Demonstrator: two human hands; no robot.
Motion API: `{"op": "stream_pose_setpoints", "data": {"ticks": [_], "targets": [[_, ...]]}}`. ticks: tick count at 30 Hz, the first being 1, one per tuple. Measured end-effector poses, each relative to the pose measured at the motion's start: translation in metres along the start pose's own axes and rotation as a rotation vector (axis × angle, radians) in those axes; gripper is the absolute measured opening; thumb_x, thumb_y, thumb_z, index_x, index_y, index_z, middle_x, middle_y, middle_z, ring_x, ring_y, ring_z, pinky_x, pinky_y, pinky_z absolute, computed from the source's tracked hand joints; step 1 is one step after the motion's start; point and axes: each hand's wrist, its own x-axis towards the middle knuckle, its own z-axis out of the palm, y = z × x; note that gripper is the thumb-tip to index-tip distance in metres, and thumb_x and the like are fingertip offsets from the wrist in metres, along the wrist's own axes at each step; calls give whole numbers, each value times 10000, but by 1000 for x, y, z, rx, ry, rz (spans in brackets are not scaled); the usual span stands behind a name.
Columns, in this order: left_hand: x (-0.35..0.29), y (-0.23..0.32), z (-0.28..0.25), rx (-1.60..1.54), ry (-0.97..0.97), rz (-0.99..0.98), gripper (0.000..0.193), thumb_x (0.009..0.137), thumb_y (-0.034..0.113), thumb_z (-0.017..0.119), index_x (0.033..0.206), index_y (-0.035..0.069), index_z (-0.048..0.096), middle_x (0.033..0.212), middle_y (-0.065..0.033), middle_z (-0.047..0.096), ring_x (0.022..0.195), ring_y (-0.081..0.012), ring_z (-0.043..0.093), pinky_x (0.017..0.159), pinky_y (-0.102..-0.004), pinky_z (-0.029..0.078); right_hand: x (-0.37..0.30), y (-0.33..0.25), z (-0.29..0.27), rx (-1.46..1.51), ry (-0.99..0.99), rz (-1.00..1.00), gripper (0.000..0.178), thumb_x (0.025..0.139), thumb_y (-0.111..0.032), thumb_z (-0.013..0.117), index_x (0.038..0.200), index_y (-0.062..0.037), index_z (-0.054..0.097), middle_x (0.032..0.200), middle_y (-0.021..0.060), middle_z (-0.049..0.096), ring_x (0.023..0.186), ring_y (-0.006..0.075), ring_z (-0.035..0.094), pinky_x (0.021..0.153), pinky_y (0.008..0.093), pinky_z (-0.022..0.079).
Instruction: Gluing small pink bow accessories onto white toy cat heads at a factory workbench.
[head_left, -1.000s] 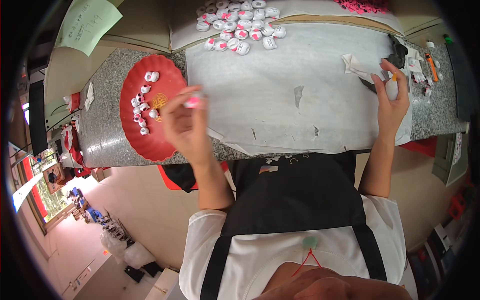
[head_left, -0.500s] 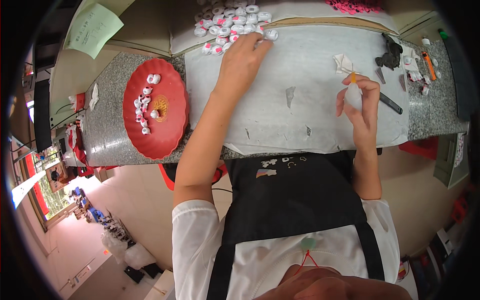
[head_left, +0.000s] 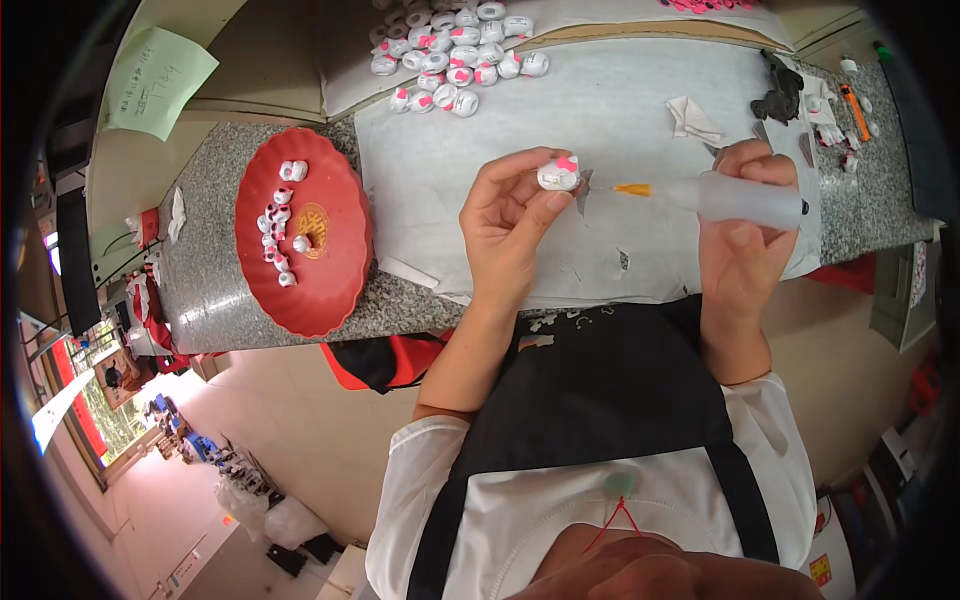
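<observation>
Between the thumb and fingers of my left hand [head_left: 510, 215] is a small white cat-head piece [head_left: 558, 175] with a pink bow, held above the papered worktop. My right hand [head_left: 745, 230] grips a translucent squeeze bottle [head_left: 750, 201] lying nearly level. Its orange needle tip [head_left: 632, 189] points left at the piece, with a gap between them. Several similar white pieces [head_left: 462, 55] with pink bows sit in a group at the far left of the paper. A red scalloped plate [head_left: 345, 270] on the left holds several small white pieces with dark and pink marks.
White paper [head_left: 430, 190] covers the worktop, with grey scraps on it. A crumpled tissue [head_left: 692, 118], a black rag [head_left: 778, 90] and an orange pen-like tool [head_left: 857, 112] lie at the right. Pink bits [head_left: 705, 5] are piled at the far edge. A green note [head_left: 160, 85] hangs at upper left.
My left hand has come back from the far group with a cat-head piece. My right hand has tipped the bottle from upright to nearly level, its needle now pointing left.
</observation>
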Motion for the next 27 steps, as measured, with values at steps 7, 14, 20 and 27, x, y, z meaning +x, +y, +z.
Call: {"op": "stream_pose_setpoints", "data": {"ticks": [7,14,20,27], "targets": [[-3,-2,-3,10,37,7,350,686,-46,558,1011,-29,429,978,-148,499,864,-190,521,735,-302,448,-11,4,5,-372,-285,-283,447,489,-11,745,843,-28,474,800,98,457,612,138,496,512,216,400],[-4,0,-3,-52,12,-25,341,686,-103,532,1004,-41,426,978,-139,497,902,-171,504,767,-252,425,-15,4,10,-405,-333,-266,481,463,-7,755,866,-37,493,800,78,465,625,143,503,513,219,399],[-4,0,-4,-6,8,-39,339,687,-75,536,1006,-30,431,980,-149,497,876,-179,513,774,-300,437,-15,2,11,-414,-322,-241,460,449,-1,758,843,-39,523,787,60,466,621,138,501,515,220,394],[-4,0,-3,-8,22,-54,339,689,-56,545,1008,-24,435,985,-149,498,864,-178,520,768,-287,431,-14,2,8,-409,-327,-262,468,435,6,759,836,-39,522,791,67,463,590,132,480,495,222,381]]}}
